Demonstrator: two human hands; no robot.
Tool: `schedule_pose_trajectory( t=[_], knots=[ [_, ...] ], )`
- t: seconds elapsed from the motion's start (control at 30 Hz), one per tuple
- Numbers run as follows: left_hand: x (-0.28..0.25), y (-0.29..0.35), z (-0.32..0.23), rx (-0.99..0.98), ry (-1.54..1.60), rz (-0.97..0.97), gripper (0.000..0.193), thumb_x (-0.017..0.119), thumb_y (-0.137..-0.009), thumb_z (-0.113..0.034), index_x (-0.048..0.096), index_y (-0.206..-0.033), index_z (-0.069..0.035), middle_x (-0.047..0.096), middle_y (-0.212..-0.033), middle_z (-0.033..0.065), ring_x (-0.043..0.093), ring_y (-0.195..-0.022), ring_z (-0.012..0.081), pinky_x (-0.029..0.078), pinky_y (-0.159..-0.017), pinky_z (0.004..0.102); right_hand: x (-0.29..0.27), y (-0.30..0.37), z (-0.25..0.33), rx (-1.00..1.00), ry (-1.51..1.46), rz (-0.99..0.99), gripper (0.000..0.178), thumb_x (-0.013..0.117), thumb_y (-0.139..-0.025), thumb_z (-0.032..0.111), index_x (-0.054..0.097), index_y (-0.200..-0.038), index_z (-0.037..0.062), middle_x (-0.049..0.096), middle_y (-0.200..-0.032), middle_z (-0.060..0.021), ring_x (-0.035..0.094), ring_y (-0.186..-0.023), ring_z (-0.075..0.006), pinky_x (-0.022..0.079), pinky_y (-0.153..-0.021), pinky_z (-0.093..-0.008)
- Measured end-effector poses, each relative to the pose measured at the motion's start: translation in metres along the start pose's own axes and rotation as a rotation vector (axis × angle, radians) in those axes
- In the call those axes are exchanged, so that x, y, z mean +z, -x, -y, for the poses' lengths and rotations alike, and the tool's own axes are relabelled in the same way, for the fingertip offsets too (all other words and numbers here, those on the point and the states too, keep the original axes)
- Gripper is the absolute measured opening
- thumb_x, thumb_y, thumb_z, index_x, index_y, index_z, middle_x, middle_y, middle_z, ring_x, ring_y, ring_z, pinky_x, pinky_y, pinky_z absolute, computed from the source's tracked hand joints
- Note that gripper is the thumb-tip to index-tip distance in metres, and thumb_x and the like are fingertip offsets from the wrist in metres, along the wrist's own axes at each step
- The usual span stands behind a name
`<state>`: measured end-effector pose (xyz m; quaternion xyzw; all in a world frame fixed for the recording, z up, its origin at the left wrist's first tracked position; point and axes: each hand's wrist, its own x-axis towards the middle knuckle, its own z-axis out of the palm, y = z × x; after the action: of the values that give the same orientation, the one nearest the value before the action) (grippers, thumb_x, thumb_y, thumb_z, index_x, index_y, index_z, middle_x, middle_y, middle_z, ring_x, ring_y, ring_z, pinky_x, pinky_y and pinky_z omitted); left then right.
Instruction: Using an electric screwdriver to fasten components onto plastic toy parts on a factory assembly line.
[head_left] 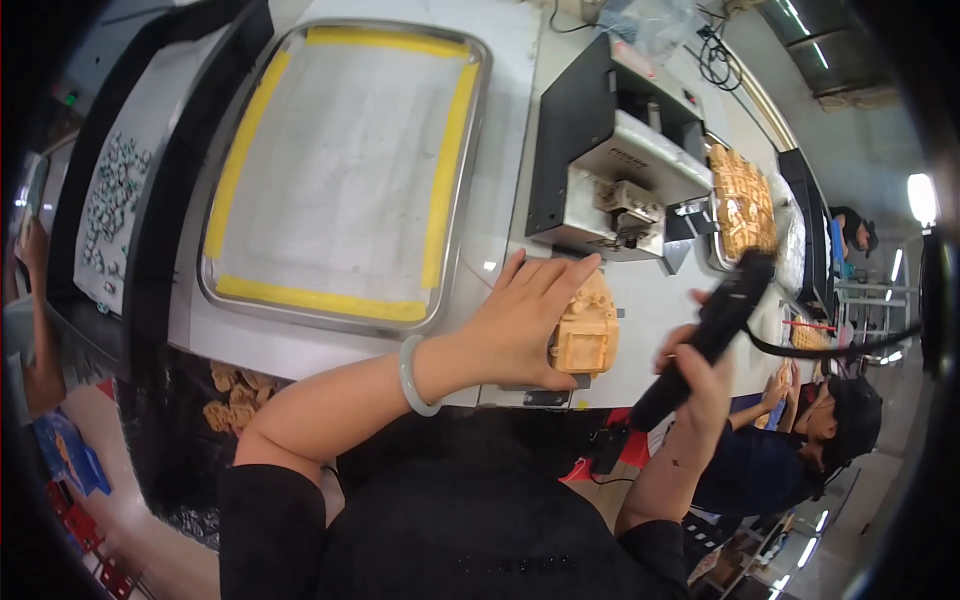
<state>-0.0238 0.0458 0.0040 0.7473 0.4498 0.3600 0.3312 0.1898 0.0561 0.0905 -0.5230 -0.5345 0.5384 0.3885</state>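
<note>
My left hand [515, 315] spans a tan moulded piece [587, 338] on the white table, thumb at its near edge and fingers at its far side. The piece has a square recessed frame on its near part; my fingers hide some of the rest. My right hand [693, 375] is closed around a black, elongated handheld tool [715, 325] with a black cord, raised to the right of the piece. The tool's exact kind does not show. Just beyond my left fingertips stands a black and silver bench machine [620, 150].
A metal tray [480, 130] edged inside with yellow tape lies at left. Past it, a black bin [150, 230] holds small shiny parts. Tan pieces [740, 200] fill a tray at right. A co-worker [800, 430] sits on the right; another person's arm [38, 300] shows far left.
</note>
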Motion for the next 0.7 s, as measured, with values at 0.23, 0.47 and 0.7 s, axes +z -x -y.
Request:
schedule_pose_trajectory(
  t=[0.23,0.47,0.7],
  knots=[
    [-0.007,-0.010,-0.014,-0.012,0.003,0.111,0.111,0.080,-0.048,-0.035,0.019,-0.136,-0.006,0.038,-0.122,0.0202,0.038,-0.112,0.0362,0.031,-0.096,0.0404,0.016,0.009,-0.062,0.065,-0.030,0.007,0.061,0.067,-0.067,0.001,0.039,-0.120,-0.0013,0.055,-0.092,-0.0083,0.056,-0.080,-0.0141,0.046,-0.072,-0.0258],
    [-0.009,-0.014,-0.028,-0.058,-0.111,0.197,0.109,0.079,-0.047,-0.038,0.022,-0.135,-0.008,0.038,-0.120,0.0172,0.041,-0.109,0.0334,0.034,-0.090,0.0409,0.012,0.005,-0.077,0.190,-0.377,-0.049,0.056,0.066,-0.071,0.003,0.040,-0.120,-0.0010,0.056,-0.086,-0.0069,0.056,-0.077,-0.0135,0.047,-0.072,-0.0266],
    [-0.007,-0.017,-0.029,0.034,-0.269,0.137,0.096,0.075,-0.046,-0.034,0.033,-0.127,-0.002,0.041,-0.115,0.0153,0.044,-0.105,0.0315,0.035,-0.089,0.0405,0.018,0.008,-0.079,0.263,-0.566,-0.015,0.049,0.065,-0.074,0.007,0.042,-0.117,-0.0011,0.050,-0.096,-0.0065,0.053,-0.085,-0.0140,0.046,-0.073,-0.0261]
  ],
)
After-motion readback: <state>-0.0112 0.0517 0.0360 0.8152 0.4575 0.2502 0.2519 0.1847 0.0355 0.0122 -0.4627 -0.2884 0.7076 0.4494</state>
